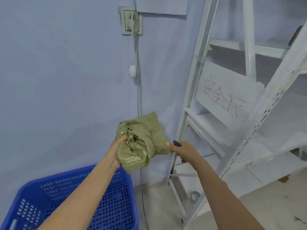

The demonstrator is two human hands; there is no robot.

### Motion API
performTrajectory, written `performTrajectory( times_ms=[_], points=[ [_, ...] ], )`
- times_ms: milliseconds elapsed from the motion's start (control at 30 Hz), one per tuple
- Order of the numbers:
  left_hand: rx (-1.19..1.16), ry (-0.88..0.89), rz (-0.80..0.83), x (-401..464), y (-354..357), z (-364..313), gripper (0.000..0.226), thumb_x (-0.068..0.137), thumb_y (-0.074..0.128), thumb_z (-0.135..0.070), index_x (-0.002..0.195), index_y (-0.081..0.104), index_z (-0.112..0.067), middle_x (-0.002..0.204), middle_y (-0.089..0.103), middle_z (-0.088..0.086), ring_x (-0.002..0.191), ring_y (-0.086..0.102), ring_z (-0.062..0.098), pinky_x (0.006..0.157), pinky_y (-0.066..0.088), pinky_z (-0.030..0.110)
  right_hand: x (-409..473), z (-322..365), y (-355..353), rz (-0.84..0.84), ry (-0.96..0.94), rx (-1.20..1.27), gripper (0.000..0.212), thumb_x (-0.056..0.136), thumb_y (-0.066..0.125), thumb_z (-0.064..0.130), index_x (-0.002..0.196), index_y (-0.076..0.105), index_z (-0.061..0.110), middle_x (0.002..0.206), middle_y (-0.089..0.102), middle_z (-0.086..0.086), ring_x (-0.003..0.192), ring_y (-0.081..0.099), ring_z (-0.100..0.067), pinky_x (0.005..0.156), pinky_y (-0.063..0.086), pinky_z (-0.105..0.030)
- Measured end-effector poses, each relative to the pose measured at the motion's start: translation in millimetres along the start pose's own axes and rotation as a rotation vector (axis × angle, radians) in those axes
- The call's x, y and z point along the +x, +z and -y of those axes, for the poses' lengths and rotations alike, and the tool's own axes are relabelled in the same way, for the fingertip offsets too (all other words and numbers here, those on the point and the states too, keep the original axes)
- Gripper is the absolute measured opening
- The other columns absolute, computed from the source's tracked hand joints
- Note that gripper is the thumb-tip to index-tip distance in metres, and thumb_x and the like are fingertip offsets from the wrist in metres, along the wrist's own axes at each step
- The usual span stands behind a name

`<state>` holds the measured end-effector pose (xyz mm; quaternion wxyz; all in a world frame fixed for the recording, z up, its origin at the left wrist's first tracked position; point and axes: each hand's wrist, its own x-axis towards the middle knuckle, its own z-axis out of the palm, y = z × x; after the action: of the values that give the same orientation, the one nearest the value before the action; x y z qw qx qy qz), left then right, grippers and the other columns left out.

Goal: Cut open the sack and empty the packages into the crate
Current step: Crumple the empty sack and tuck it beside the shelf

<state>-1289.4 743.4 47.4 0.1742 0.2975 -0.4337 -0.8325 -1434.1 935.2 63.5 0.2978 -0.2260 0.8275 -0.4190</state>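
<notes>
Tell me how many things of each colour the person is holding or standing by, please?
Green: 1, the crumpled sack in the left hand
Blue: 1, the crate below it
Dark: 1, the small cutter in the right hand
White: 1, the shelving rack
Total: 4

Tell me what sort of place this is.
Probably a storeroom or small warehouse: bare white metal shelving, a blue perforated crate on the floor, and a crumpled green woven sack gripped by the left hand.
</notes>
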Motion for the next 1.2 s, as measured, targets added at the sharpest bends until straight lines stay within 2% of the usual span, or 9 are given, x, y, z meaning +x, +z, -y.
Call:
performTrajectory(
  times_ms=[133,267,400,467,700,867,1033,1133,1200],
  points=[
    [0.053,0.016,-0.065,43,16,3,0.004,0.077,0.058,-0.008,0.077,0.061,-0.007,0.064,0.062,0.008,0.048,0.063,0.015,0.049,0.053,0.022,59,-9,-24,-0.090,-0.069,0.199,0.033,0.089,0.063,0.033,0.071,0.056,0.006,0.058,0.048,-0.012,0.053,0.042,-0.017,0.044,0.036,-0.018],
    [0.027,-0.098,-0.045,78,36,29,0.034,0.084,0.052,-0.008,0.054,0.069,-0.008,0.053,0.064,0.008,0.043,0.063,0.017,0.045,0.053,0.022,114,-22,-32,-0.178,0.044,0.428,0.037,0.091,0.055,0.013,0.056,0.045,0.011,0.042,0.042,0.002,0.040,0.042,-0.013,0.046,0.036,-0.024],
    [0.051,-0.195,-0.032,111,43,51,0.018,0.052,0.082,-0.019,0.047,0.071,-0.006,0.050,0.067,0.009,0.043,0.065,0.020,0.043,0.055,0.024,154,-36,-20,-0.093,0.160,0.628,0.015,0.094,0.051,0.017,0.089,0.063,0.008,0.083,0.065,-0.013,0.084,0.064,-0.031,0.080,0.054,-0.045],
    [0.029,-0.252,-0.055,134,37,65,0.021,0.064,0.074,-0.018,0.048,0.071,-0.005,0.050,0.068,0.009,0.043,0.066,0.020,0.043,0.055,0.024,166,-42,-7,0.049,0.196,0.677,0.021,0.095,0.053,0.025,0.105,0.066,0.011,0.093,0.069,-0.012,0.090,0.066,-0.030,0.085,0.055,-0.044],
    [0.062,-0.464,-0.164,215,28,121,0.022,0.089,0.047,-0.009,0.095,0.064,0.003,0.078,0.065,0.017,0.063,0.064,0.026,0.069,0.050,0.032,195,-84,27,0.400,0.106,0.414,0.073,0.050,0.074,0.071,0.111,0.060,0.033,0.111,0.069,0.008,0.104,0.066,-0.011,0.095,0.051,-0.029],
    [0.226,-0.439,-0.199,265,31,170,0.009,0.091,0.047,-0.005,0.096,0.054,-0.006,0.083,0.054,0.009,0.070,0.055,0.021,0.068,0.047,0.030,226,-133,47,0.395,0.150,0.379,0.049,0.062,0.086,0.031,0.101,0.056,0.034,0.108,0.066,0.008,0.108,0.062,-0.016,0.098,0.050,-0.031],
    [0.251,-0.519,-0.157,309,32,225,0.047,0.057,0.069,-0.027,0.097,0.061,-0.004,0.098,0.058,0.011,0.096,0.051,0.023,0.073,0.045,0.030,238,-199,70,0.210,0.261,0.593,0.053,0.068,0.081,0.011,0.117,0.060,0.015,0.111,0.070,-0.007,0.103,0.068,-0.023,0.083,0.057,-0.029],
    [0.234,-0.566,-0.122,332,18,273,0.105,0.043,0.078,-0.061,0.130,0.050,-0.009,0.117,0.061,0.010,0.100,0.061,0.020,0.082,0.050,0.029,263,-238,72,0.150,0.383,0.617,0.053,0.066,0.081,0.011,0.116,0.062,0.012,0.111,0.070,-0.013,0.103,0.068,-0.028,0.086,0.057,-0.039],
    [0.246,-0.561,-0.038,332,17,283,0.110,0.052,0.069,-0.074,0.140,0.038,-0.017,0.130,0.056,0.006,0.113,0.059,0.019,0.093,0.048,0.030,287,-268,72,0.091,0.450,0.626,0.040,0.073,0.076,0.009,0.111,0.064,0.010,0.108,0.070,-0.013,0.101,0.067,-0.030,0.085,0.055,-0.040]
  ],
)
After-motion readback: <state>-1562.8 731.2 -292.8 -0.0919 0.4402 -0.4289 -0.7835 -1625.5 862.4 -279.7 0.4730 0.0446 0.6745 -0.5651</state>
